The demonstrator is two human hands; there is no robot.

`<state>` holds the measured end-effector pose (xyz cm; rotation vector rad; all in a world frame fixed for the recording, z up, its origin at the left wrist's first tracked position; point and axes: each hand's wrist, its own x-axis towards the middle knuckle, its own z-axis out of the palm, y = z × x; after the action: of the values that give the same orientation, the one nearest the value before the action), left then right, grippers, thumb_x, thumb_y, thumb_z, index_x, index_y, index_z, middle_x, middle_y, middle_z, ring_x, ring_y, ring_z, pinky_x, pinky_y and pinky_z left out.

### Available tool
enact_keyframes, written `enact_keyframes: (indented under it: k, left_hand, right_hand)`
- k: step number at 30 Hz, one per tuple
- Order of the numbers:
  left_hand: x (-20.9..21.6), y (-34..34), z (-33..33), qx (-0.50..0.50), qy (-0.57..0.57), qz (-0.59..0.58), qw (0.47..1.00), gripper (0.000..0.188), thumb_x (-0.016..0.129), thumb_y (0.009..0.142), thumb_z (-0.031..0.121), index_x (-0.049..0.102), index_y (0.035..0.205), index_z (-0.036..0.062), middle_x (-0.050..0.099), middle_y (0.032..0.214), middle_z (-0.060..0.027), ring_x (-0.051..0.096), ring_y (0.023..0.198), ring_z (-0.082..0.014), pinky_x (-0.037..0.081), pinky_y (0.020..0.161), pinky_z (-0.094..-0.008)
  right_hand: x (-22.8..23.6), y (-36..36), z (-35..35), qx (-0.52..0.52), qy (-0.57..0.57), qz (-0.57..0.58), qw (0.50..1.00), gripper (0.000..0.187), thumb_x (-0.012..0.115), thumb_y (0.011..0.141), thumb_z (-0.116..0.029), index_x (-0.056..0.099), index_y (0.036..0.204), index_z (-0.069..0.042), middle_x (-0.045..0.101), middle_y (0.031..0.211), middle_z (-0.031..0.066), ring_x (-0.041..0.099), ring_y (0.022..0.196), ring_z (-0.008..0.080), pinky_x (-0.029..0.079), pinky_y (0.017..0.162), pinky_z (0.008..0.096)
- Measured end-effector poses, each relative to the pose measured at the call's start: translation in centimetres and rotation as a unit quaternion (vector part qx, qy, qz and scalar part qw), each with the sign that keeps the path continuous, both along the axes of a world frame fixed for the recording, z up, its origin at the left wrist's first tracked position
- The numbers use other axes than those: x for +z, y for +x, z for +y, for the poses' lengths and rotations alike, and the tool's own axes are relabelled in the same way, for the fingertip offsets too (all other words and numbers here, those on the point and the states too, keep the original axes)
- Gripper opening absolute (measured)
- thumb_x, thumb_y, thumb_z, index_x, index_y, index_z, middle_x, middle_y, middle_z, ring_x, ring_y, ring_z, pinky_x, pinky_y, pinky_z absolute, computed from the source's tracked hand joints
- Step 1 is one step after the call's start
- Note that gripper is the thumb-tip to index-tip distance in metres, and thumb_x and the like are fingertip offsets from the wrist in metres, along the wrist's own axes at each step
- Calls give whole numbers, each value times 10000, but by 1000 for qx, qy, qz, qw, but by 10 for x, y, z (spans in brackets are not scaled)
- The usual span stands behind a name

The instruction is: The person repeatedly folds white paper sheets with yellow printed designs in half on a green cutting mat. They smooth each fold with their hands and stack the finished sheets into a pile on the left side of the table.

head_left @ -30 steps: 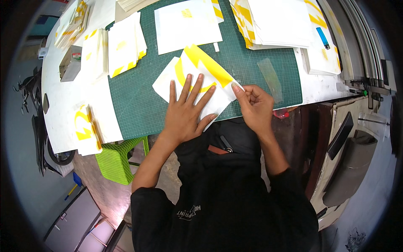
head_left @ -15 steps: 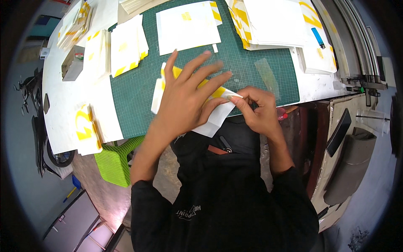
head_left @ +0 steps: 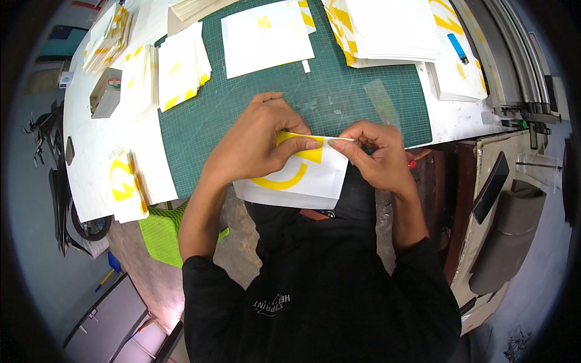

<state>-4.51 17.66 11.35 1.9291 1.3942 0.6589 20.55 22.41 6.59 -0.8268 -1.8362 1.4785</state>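
A white paper piece with yellow print (head_left: 289, 180), perhaps a paper bag or envelope, hangs over the table's near edge, above my lap. My left hand (head_left: 266, 136) pinches its upper edge between thumb and curled fingers. Close beside it, my right hand (head_left: 378, 154) grips the upper right corner with thumb and fingertips. Beyond my hands, a flat white sheet (head_left: 266, 42) lies on the green cutting mat (head_left: 209, 121), with a small white strip (head_left: 306, 66) near its lower right corner. A clear plastic strip (head_left: 381, 100) rests on the mat to the right.
Stacks of yellow-printed white paper (head_left: 180, 65) stand at left, with a grey box (head_left: 106, 94) alongside. A larger paper stack (head_left: 393, 33) fills the far right, near a blue lighter (head_left: 457, 48). Metal rails (head_left: 514, 54) border the table's right side. A green stool (head_left: 162, 233) stands below left.
My left hand has gone from spread fingers to pinching the paper's upper edge. The paper has swung down toward me and now shows its printed face. My right hand keeps its corner.
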Motion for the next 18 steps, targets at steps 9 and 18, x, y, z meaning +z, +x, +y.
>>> enact_keyframes:
  k: [9, 18]
  left_hand:
    - [-5, -2, 1, -6, -19, -4, 1000, 190, 840, 868, 230, 797, 840, 46, 737, 800, -98, 636, 852, -292, 435, 1037, -418]
    - [-12, -7, 4, -19, -7, -15, 1000, 221, 866, 850, 237, 794, 818, 30, 704, 751, -99, 633, 756, -278, 467, 871, -439]
  right_hand:
    - [-5, -1, 0, 12, -39, -14, 999, 167, 779, 980, -139, 768, 903, 9, 639, 653, -1, 487, 569, 25, 353, 501, 239]
    - [-15, -3, -1, 26, -50, -7, 998, 187, 757, 1000, -154, 773, 915, 11, 607, 606, -20, 480, 515, 26, 330, 467, 246]
